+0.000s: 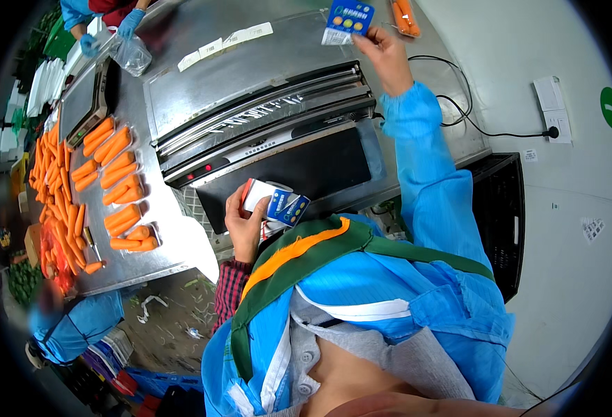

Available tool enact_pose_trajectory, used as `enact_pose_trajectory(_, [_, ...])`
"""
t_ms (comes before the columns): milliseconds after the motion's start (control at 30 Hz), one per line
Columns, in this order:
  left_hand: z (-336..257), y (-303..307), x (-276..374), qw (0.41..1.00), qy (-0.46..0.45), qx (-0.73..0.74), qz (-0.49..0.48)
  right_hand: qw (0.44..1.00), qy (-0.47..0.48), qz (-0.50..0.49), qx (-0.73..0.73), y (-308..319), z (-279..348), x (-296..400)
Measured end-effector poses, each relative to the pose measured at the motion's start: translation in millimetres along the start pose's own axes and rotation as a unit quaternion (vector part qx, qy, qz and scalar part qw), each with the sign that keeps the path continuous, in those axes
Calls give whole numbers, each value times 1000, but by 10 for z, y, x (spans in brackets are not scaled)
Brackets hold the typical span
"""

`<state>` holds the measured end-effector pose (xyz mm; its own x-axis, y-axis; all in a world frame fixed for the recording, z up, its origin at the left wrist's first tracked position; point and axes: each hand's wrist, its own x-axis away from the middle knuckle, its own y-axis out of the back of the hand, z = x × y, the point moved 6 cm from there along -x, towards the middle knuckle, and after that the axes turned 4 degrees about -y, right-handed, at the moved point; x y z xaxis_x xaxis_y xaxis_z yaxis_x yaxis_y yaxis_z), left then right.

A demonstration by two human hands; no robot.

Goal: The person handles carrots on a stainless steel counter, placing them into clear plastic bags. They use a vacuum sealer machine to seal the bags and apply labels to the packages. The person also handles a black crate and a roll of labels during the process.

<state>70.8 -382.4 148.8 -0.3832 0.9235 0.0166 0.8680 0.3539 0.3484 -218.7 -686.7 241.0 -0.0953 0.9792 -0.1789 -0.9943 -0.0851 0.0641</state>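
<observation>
My left hand (244, 229), low at the centre, holds a roll of labels (260, 194) from which blue printed labels (286, 206) hang. It is just in front of the black plate of a film wrapping machine (285, 172). My right hand (387, 60) reaches to the far side and pinches a blue and white label (349, 21) between thumb and fingers. Beside that label, at the top, lies a wrapped tray of carrots (405, 18). Several trays of carrots (123, 172) stand on the metal table to the left.
Loose carrots (53, 167) are heaped at the left near a scale (84, 99) and a knife (92, 242). A co-worker's gloved hands (128, 23) handle a plastic bag at the top left. A black cable (494, 134) runs to a wall socket; a black crate (499, 224) stands at the right.
</observation>
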Motion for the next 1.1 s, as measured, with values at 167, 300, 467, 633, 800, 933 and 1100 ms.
enact_pose_trajectory(167, [95,49,-6,1000,9,6,-23,990,-103,-55,-79,251,-637,-455])
enact_pose_trajectory(300, [182,78,6,999,9,-22,-25,992,-108,-59,23,215,-1137,-573])
enact_pose_trajectory(467, [279,42,-47,999,-9,-32,-27,932,66,-98,342,586,-1535,-564])
enact_pose_trajectory(633, [342,74,3,999,22,-13,-44,968,24,110,225,-178,-518,660])
enact_pose_trajectory(800, [280,44,0,999,28,-34,-24,868,-66,478,113,-1051,-361,2174])
enact_pose_trajectory(933, [323,184,29,995,33,-4,-98,908,-102,403,61,-1165,-543,2243])
enact_pose_trajectory(1100, [138,256,79,947,90,265,-156,930,-173,321,-53,-1245,-354,2049])
